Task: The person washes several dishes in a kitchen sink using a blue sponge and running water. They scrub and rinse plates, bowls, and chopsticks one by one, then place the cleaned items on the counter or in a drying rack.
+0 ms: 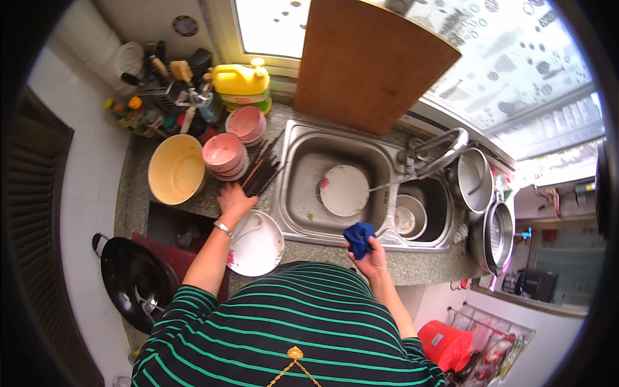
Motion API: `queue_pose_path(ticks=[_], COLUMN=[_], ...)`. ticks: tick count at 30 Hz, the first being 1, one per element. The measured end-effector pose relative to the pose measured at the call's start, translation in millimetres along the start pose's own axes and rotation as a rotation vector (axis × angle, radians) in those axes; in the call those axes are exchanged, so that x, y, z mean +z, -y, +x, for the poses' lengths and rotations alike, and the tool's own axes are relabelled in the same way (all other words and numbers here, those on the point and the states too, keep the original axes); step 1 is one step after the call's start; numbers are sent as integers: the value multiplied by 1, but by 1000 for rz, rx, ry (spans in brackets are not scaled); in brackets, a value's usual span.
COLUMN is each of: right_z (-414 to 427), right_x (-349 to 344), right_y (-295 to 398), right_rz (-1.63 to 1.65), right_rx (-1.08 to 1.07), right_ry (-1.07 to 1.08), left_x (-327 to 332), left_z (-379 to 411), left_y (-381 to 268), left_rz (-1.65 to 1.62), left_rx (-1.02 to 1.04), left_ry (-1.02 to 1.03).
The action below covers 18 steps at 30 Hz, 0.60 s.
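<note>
My left hand (236, 202) reaches down to the counter beside stacked pink bowls (225, 155) and a bunch of dark chopsticks (261, 174); whether its fingers touch either is unclear. Just below it, a white plate (263, 244) with a floral rim carries a white spoon (247, 226). A bunched blue cloth (359, 239) is in my right hand (371, 259), over the sink's front edge. In the large basin of the steel sink (300, 213) lies a white plate (344, 190) with a pink flower. The small basin holds a metal bowl (411, 216). Another pink bowl stack (246, 125) stands behind.
At the left are a cream-yellow basin (176, 169) and a black wok (133, 280). A yellow jug (242, 84) and a wooden board (372, 63) stand at the back. The faucet (445, 152) arches near metal pots (473, 180) at the right.
</note>
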State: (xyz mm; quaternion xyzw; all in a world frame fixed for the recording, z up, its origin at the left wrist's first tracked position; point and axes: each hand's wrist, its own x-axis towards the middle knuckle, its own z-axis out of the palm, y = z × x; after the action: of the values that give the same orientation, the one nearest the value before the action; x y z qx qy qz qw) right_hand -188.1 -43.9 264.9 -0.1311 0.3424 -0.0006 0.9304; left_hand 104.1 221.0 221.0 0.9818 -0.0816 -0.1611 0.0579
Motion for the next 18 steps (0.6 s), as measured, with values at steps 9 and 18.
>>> queue_pose_path(ticks=[9,18], right_z=[6,-6], right_x=[-11,-46], right_y=[16,45], right_rz=[-73,-25], right_rx=[69,22], right_ry=[42,29], left_x=[3,6], left_z=[-7,2], left_y=[-22,-37], left_rz=[86,115], left_rx=[9,-94], left_ry=[-121,-35])
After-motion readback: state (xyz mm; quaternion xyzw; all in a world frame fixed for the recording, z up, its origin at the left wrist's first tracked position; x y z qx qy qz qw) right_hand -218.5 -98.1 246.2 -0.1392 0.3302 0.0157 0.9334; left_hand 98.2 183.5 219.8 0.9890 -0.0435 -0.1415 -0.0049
